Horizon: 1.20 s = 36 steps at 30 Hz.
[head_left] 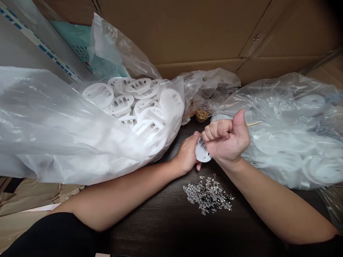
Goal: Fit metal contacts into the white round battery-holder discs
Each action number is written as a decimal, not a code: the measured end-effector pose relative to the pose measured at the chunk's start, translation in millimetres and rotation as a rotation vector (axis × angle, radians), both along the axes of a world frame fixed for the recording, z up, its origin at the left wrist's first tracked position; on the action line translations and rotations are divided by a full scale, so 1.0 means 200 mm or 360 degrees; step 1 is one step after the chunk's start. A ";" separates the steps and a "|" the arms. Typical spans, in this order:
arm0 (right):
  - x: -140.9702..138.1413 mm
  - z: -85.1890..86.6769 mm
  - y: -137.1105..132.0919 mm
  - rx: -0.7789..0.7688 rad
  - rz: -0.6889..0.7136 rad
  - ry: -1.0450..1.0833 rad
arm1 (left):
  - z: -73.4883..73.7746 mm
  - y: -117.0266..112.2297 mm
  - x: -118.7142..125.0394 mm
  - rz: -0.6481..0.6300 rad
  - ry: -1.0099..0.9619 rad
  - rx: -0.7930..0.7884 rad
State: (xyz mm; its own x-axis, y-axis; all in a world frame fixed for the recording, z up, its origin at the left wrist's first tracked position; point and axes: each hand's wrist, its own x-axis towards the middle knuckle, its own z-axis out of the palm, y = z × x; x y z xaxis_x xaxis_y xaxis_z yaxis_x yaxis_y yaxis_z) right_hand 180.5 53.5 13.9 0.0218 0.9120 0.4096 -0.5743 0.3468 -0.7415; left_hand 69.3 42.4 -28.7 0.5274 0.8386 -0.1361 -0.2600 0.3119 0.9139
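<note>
My left hand (187, 153) grips a round white plastic disc (201, 152) by its edge, just above the dark table (166, 217). My right hand (227, 139) is closed in a fist around a thin wooden stick (254, 124) whose end pokes out to the right. The fist presses against the disc's face. A pile of small silvery metal parts (207, 194) lies on the table just below both hands.
A large clear plastic bag (53, 132) at left spills several white discs (128, 100). Another bag of discs (294, 139) lies at right. A small bag with brass-coloured bits (202, 115) sits behind the hands. Cardboard box walls (200, 32) stand at the back.
</note>
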 end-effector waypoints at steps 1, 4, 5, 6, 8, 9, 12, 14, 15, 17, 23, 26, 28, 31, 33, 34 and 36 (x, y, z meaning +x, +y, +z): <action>0.00 0.00 0.00 -0.0003 -0.0020 -0.0001 | 0.00 0.00 0.00 0.0003 0.0006 0.0000; 0.00 0.00 0.00 -0.0006 -0.0046 0.0002 | 0.00 0.00 0.00 0.0024 0.0011 0.0002; 0.00 0.00 -0.01 -0.0006 -0.0045 0.0009 | -0.01 0.00 0.00 0.0027 0.0005 0.0000; 0.00 0.00 -0.01 -0.0011 -0.0045 0.0017 | -0.01 0.00 0.00 0.0021 -0.0002 -0.0003; -0.01 0.00 -0.01 -0.0032 -0.0055 0.0042 | -0.01 0.00 0.00 0.0007 -0.0011 -0.0009; -0.01 0.00 -0.01 -0.0042 -0.0063 0.0053 | 0.00 0.00 0.00 0.0003 -0.0010 -0.0010; 0.00 0.00 -0.01 -0.0059 -0.0053 0.0069 | 0.00 0.00 0.00 0.0005 0.0011 -0.0007; 0.00 0.00 0.00 -0.0054 -0.0022 0.0076 | 0.00 -0.01 0.00 0.0008 0.0022 -0.0008; 0.00 0.00 0.00 -0.0049 -0.0006 0.0082 | 0.00 -0.01 0.00 0.0007 0.0025 -0.0011; 0.01 0.00 0.00 -0.0039 0.0014 0.0094 | 0.01 -0.01 0.00 0.0012 0.0031 -0.0017; 0.01 0.01 0.00 -0.0068 0.0005 0.0081 | 0.01 -0.01 0.00 -0.0002 0.0016 -0.0040; 0.01 0.01 0.00 -0.0095 0.0006 0.0053 | 0.01 -0.01 0.00 0.0000 0.0040 -0.0068; 0.02 0.01 0.00 -0.0096 0.0019 0.0041 | 0.01 -0.01 0.00 -0.0004 0.0050 -0.0066; 0.02 0.01 0.00 -0.0104 0.0002 0.0043 | 0.02 -0.01 0.00 -0.0020 0.0050 -0.0056; 0.02 0.01 0.00 -0.0124 -0.0027 0.0044 | 0.02 0.00 0.00 -0.0025 0.0043 -0.0042; 0.02 0.01 0.00 -0.0135 -0.0038 0.0041 | 0.03 0.00 0.00 -0.0024 0.0035 -0.0038; 0.02 0.02 0.00 -0.0150 -0.0045 0.0043 | 0.03 0.00 -0.01 -0.0030 0.0020 -0.0036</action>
State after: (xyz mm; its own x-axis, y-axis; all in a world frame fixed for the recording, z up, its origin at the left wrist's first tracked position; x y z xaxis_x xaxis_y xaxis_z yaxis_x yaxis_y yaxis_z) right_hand 183.9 53.9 18.0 0.0579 0.9453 0.3210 -0.5855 0.2926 -0.7560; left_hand 68.1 41.6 -23.3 0.5414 0.8251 -0.1617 -0.2423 0.3373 0.9097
